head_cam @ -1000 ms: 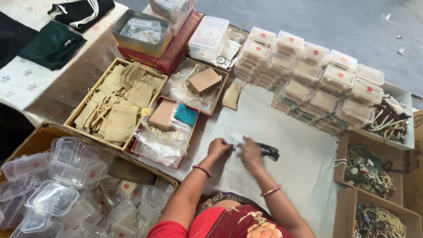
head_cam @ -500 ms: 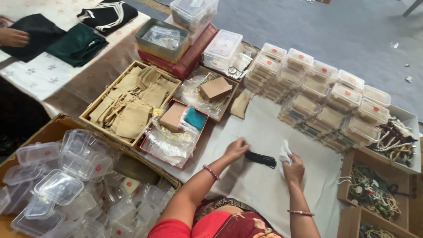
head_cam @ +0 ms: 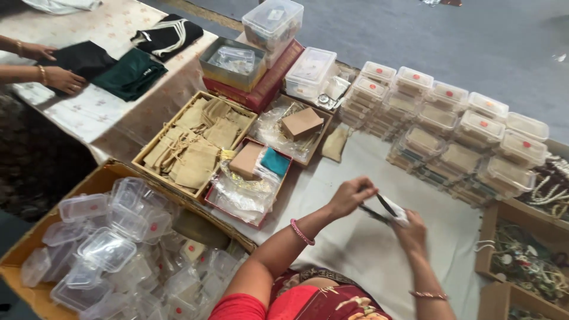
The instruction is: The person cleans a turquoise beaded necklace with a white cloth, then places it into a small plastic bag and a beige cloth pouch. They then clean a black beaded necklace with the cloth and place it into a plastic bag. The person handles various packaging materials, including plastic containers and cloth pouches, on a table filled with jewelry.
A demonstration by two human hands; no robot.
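Open room: the white cloth (head_cam: 367, 249) lies bare directly below and to the left of both hands; this is the widest free surface near the grip.
Right boundary: wooden trays of beads (head_cam: 527, 261) sit just right of the right forearm, cut off by the frame edge.
Far boundary: stacked lidded plastic boxes (head_cam: 450, 124) form rows beyond the hands, well apart from them.
Left boundary: a red tray with small cardboard boxes and plastic bags (head_cam: 252, 178) lies left of the left hand; past it stands a wooden box of tan cloth pouches (head_cam: 195, 145).
Near-left: a cardboard carton of empty clear containers (head_cam: 106, 249) sits beside the left elbow, partly cut off at the bottom.
Hidden detail: the dark strip (head_cam: 379, 208) is thin and small; its material cannot be told. The white packet (head_cam: 396, 210) is mostly covered by the right fingers.
Left hand (head_cam: 349, 195): fingers pinched narrowly on the upper end of the dark strip.
Right hand (head_cam: 409, 231): closed around the white packet, thumb side up.
Strip position: between the two hands, raised above the cloth, its lower end meeting the packet at the right fingertips.
Other person: two hands (head_cam: 50, 68) rest on folded dark clothes (head_cam: 127, 74) at the far-left table, well apart.
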